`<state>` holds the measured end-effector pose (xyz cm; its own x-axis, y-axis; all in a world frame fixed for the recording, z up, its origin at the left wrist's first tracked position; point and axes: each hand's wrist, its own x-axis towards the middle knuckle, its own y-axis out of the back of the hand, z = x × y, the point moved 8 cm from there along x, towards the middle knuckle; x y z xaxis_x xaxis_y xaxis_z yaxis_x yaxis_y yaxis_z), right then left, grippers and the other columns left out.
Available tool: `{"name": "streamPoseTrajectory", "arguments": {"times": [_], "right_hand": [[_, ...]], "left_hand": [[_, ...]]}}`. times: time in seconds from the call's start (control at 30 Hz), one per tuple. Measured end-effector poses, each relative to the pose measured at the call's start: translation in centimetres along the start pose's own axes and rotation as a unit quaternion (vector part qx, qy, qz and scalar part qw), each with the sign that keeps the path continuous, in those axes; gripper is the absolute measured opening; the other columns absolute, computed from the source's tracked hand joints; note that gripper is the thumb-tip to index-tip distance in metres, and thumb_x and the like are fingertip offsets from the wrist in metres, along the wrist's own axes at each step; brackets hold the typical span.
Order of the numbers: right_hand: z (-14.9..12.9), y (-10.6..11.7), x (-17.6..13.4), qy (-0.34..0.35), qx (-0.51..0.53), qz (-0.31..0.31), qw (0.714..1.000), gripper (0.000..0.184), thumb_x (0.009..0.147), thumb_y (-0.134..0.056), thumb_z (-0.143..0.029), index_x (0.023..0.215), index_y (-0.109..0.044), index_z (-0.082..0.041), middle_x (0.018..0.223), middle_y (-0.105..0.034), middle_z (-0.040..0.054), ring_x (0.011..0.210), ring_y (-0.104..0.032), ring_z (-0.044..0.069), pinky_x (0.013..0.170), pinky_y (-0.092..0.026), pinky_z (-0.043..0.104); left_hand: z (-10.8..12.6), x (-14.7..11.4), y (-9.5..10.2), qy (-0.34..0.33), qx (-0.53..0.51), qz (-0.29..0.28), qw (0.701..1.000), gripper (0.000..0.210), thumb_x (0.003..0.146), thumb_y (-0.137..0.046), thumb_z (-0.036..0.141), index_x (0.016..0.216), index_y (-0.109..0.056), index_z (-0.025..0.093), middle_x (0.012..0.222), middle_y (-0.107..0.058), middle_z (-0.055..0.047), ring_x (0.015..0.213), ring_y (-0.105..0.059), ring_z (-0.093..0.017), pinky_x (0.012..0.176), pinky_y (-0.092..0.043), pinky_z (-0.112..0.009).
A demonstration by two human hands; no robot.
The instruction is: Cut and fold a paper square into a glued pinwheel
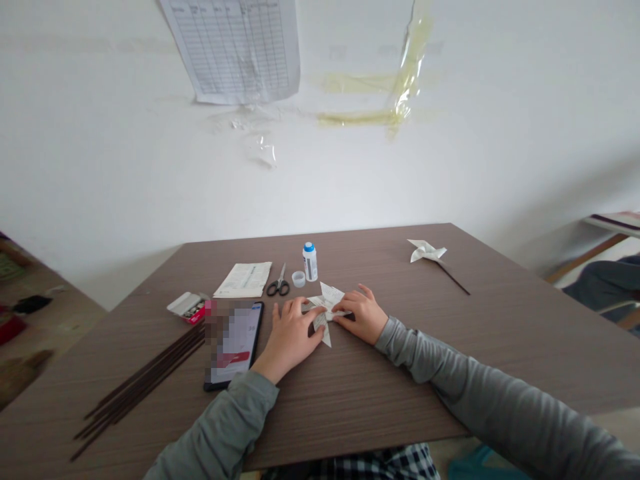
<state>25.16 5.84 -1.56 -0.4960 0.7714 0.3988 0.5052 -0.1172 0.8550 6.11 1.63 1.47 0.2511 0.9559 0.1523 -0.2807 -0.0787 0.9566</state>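
A folded paper pinwheel (331, 295) with printed text lies on the table between my hands, its pointed blades spread out. My left hand (295, 332) grips its left side with thumb and fingers. From the right, my right hand (364, 315) pinches a blade close to the centre. My fingers cover part of the middle. Just beyond it stand a white glue bottle (311, 263) with a blue cap and a small clear cup (299, 279). A pair of black-handled scissors (279, 285) lies left of the cup.
Left of my hands lie a phone (237, 347), a stack of paper (243, 280), an open small box (190, 307) and several dark thin sticks (145, 380). At the far right rests another pinwheel (426, 252) on a stick. The wall (200, 173) borders the table's back edge.
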Motion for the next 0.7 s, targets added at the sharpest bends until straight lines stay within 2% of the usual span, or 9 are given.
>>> {"name": "streamPoseTrajectory", "arguments": {"times": [0.13, 0.37, 0.5, 0.7], "right_hand": [[0.14, -0.01, -0.12, -0.006, 0.002, -0.002, 1.0, 0.023, 0.112, -0.093, -0.029, 0.133, -0.1, -0.035, 0.123, -0.096, 0.0088, 0.12, -0.089, 0.036, 0.144, -0.051, 0.073], [0.18, -0.09, 0.04, -0.008, -0.007, -0.002, 1.0, 0.022, 0.114, -0.093, -0.026, 0.131, -0.102, -0.036, 0.122, -0.096, 0.0085, 0.122, -0.091, 0.036, 0.145, -0.052, 0.074], [0.31, -0.19, 0.12, -0.018, -0.003, -0.007, 1.0, 0.023, 0.117, -0.09, -0.024, 0.133, -0.102, -0.035, 0.126, -0.098, 0.0096, 0.125, -0.092, 0.035, 0.146, -0.052, 0.074], [0.33, -0.17, 0.06, 0.0, -0.013, 0.014, 1.0, 0.021, 0.117, -0.09, -0.024, 0.131, -0.101, -0.035, 0.121, -0.098, 0.0091, 0.12, -0.092, 0.033, 0.142, -0.056, 0.072]], "left_hand": [[-0.11, 0.07, -0.24, -0.001, -0.002, -0.001, 1.0, 0.046, 0.114, -0.09, 0.032, 0.159, -0.097, 0.039, 0.166, -0.081, -0.017, 0.161, -0.073, -0.05, 0.149, -0.046, -0.091], [-0.34, 0.22, -0.57, 0.013, 0.004, -0.012, 1.0, 0.046, 0.115, -0.089, 0.035, 0.16, -0.097, 0.041, 0.166, -0.08, -0.016, 0.163, -0.071, -0.051, 0.151, -0.043, -0.089], [-0.27, 0.19, -0.41, 0.011, 0.004, -0.012, 1.0, 0.045, 0.114, -0.09, 0.035, 0.159, -0.098, 0.039, 0.167, -0.08, -0.018, 0.164, -0.07, -0.053, 0.15, -0.041, -0.093], [-0.31, 0.2, -0.3, 0.009, 0.006, -0.007, 1.0, 0.046, 0.113, -0.091, 0.035, 0.159, -0.097, 0.04, 0.165, -0.081, -0.017, 0.162, -0.071, -0.051, 0.149, -0.045, -0.091]]}}
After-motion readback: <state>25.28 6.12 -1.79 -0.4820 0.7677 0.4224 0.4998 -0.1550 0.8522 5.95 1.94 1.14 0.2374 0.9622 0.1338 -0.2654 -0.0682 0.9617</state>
